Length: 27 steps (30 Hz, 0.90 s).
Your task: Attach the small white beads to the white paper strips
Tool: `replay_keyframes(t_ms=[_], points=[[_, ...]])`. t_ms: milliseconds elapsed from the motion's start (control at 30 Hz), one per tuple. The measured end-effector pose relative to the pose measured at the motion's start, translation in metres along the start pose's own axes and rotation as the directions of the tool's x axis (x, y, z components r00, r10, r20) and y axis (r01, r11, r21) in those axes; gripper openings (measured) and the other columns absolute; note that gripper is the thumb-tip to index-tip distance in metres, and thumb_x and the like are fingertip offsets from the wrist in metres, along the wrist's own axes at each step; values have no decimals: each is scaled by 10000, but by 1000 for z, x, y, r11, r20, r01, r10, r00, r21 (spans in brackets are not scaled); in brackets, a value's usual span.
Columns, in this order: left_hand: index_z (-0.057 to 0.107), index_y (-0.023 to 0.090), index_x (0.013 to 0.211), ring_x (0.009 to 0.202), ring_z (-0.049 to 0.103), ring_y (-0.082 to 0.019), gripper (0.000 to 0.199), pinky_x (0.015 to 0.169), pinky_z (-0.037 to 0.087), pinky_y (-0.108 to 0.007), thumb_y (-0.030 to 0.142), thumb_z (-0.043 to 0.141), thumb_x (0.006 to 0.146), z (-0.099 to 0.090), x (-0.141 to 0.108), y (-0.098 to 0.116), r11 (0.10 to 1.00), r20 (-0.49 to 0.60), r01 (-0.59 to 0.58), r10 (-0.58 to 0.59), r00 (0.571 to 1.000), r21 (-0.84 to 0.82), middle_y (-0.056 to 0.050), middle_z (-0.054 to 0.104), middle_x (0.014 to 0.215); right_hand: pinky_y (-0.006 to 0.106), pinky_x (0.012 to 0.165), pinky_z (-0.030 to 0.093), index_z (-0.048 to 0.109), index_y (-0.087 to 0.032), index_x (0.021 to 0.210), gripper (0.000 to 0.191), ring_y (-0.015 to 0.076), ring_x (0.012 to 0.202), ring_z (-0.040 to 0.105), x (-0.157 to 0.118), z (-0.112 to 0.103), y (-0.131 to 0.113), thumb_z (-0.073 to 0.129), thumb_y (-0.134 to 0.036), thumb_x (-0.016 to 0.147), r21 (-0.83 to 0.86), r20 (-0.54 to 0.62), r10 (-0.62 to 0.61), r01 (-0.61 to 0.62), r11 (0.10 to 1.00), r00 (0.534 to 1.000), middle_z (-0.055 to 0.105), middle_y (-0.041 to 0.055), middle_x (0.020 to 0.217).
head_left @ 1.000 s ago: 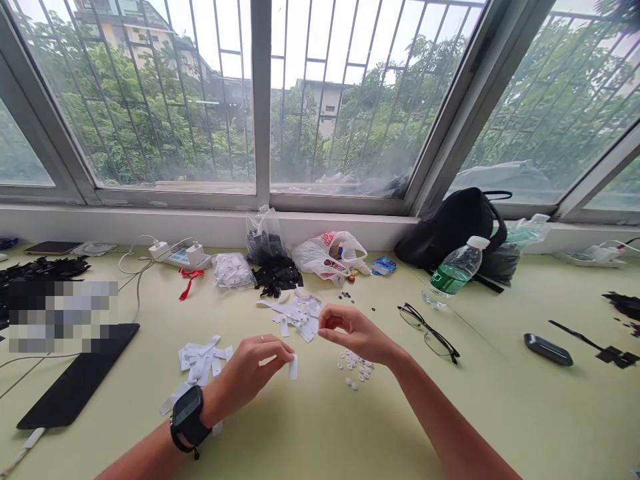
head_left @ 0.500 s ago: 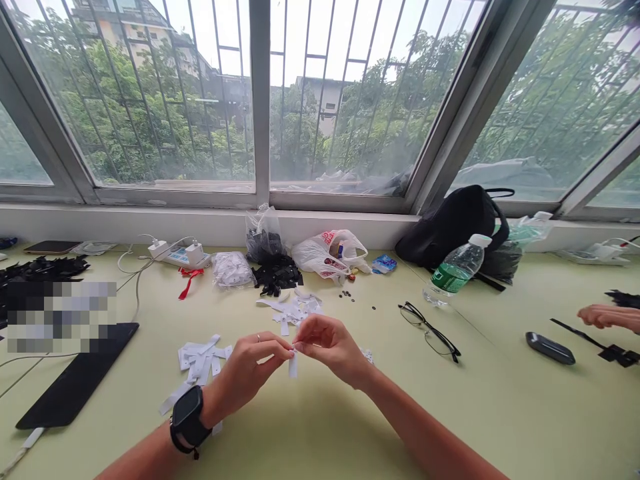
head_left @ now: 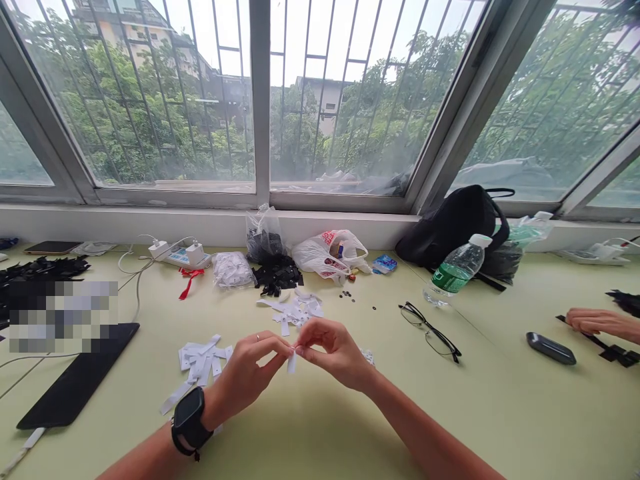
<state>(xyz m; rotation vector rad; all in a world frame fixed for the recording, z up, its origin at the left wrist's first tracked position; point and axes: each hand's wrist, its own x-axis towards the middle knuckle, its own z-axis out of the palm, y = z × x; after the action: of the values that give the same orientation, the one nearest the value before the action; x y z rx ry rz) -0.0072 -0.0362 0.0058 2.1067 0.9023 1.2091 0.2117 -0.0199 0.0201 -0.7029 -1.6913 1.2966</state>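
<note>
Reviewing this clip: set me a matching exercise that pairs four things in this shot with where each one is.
Things:
1. White tag
2. Black smartwatch
3. Eyeglasses
4. Red ribbon

Places:
A. On the left wrist
B. Pinched between the fingertips of the left hand and right hand
C. On the desk beside the power strip
D. On the desk, to the right of both hands, with arms open

Pairs: 1-B, 2-A, 3-D, 4-C
</note>
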Motion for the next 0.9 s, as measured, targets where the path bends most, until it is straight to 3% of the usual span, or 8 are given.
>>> replay_keyframes(t_ms=[133,333,600,900], points=[[743,235,881,835,729,-178,130,788,552,-284,198,652,966,-1,0,0,1000,-6,-18,18,1000,15,-25,781,894,351,816,574,715,-171,923,148,183,822,658,0,1,1,801,-279,869,-5,-3,-8,8,1000,1000,703,43,863],[741,248,1079,848,729,-177,151,807,561,-290,200,649,968,-1,0,-4,998,-42,0,3,999,60,-24,790,947,376,861,588,720,-181,950,120,200,875,680,-1,2,-1,771,-273,893,-50,-1,-15,15,999,1000,716,51,914],[747,248,994,824,728,-171,124,795,540,-285,233,624,988,-2,-1,-10,986,-76,52,-40,996,156,-2,791,913,417,955,586,707,-187,1027,154,223,976,695,-3,5,0,756,-262,902,-57,6,-11,11,998,1000,712,62,1005],[680,232,930,748,659,-166,131,745,506,-290,257,576,1006,3,-4,-10,972,-54,71,-60,997,223,-2,733,825,383,902,578,701,-184,1001,164,201,913,679,-2,7,6,775,-274,885,-7,12,33,-33,999,999,695,44,956]])
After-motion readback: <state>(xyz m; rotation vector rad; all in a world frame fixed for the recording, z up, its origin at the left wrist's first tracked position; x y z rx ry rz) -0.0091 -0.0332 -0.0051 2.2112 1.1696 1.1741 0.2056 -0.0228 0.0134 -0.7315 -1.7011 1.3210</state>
